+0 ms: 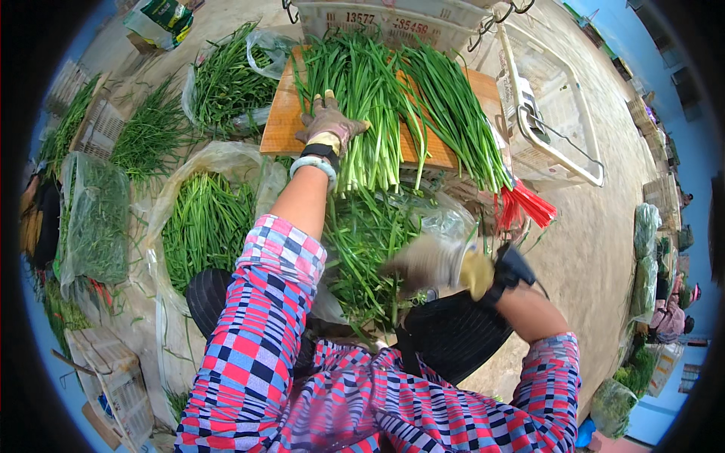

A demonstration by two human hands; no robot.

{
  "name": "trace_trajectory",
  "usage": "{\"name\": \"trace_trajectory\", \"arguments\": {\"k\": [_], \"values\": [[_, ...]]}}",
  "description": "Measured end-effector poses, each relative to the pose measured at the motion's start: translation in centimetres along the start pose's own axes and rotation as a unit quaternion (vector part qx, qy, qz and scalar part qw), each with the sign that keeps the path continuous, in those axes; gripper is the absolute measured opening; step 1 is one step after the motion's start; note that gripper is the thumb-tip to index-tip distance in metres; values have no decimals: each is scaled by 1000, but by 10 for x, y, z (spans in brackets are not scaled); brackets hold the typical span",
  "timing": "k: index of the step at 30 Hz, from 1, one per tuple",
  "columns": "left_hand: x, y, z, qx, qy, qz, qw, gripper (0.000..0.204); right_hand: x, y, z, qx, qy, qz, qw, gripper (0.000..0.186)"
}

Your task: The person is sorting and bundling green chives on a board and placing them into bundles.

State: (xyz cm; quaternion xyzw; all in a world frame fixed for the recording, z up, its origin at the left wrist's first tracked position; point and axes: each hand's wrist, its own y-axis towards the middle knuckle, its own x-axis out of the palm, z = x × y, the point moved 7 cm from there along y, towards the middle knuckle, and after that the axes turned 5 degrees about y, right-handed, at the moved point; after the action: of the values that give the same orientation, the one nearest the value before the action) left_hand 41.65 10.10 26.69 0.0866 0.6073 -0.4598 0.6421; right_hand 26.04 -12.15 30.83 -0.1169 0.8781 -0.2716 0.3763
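Observation:
Long green garlic chives [359,98] lie in a loose pile on a wooden board [281,124], pale stem ends toward me. My left hand [329,124], in a stained work glove, rests on the left side of this pile with fingers and thumb spread. To its right lies a second bundle of chives [457,113], slanting off the board's near edge. Red strips [526,205] hang beside that bundle's stem ends. Below the board, over a plastic bag of loose green leaves [370,257], my gloved right hand [434,264] is smeared by motion; its fingers cannot be made out.
White plastic crates [559,98] stand behind and right of the board. Open bags of chives [208,226] sit on the floor to the left, near more heaped greens [151,132]. A crate [113,377] stands at lower left. People and more bags line the far right.

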Motion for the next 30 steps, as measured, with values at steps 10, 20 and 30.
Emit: {"name": "trace_trajectory", "arguments": {"k": [10,20,30], "values": [[8,-7,12,21,-15,-13,1000,104,-184,65,186,306,-244,442,807,21],[8,3,0,24,-14,5,1000,102,-141,-51,106,-5,424,480,768,21],[10,6,2,19,-30,2,999,105,-1,36,33,129,18,113,985,44]]}}
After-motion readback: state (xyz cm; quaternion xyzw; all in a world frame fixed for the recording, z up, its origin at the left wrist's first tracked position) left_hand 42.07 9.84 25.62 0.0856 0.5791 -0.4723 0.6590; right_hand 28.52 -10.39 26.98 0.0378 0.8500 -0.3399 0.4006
